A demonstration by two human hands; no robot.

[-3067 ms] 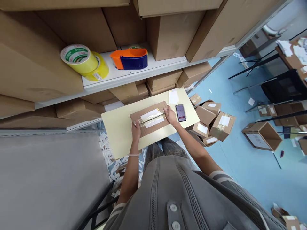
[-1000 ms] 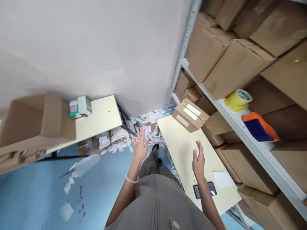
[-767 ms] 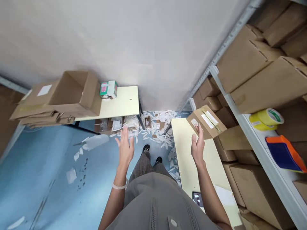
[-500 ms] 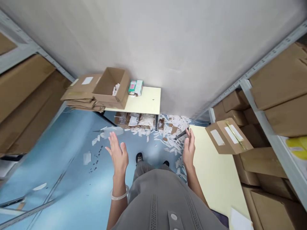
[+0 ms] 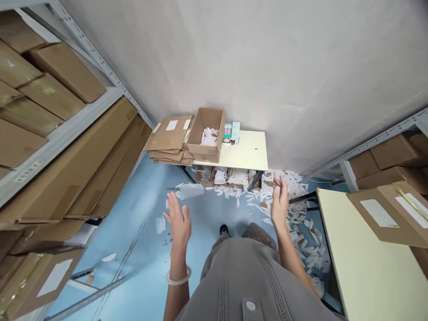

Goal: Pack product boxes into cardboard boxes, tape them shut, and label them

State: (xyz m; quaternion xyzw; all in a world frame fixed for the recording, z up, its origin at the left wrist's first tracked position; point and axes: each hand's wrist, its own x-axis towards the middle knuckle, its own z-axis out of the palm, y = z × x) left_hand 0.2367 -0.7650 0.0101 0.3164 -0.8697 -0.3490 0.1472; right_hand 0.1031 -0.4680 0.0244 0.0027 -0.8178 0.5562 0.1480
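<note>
My left hand is raised over the blue floor, fingers stretched out and thumb apart, with nothing in it. A pale bracelet circles that wrist. My right hand is held up at about the same height, fingers extended and empty, palm turned inward. Ahead of both hands stands a small cream table. On it are an uncovered cardboard box with white paper pieces inside, a green and white small box, and a pile of flattened cardboard.
Shelves with cardboard boxes line the left side. On the right, a cream table bears a taped carton. White paper scraps litter the floor near it. Metal bars lie low at the left.
The view has swung left, so the far table appears further right and more of the left shelves shows. Both hands stay raised, spread and empty.
</note>
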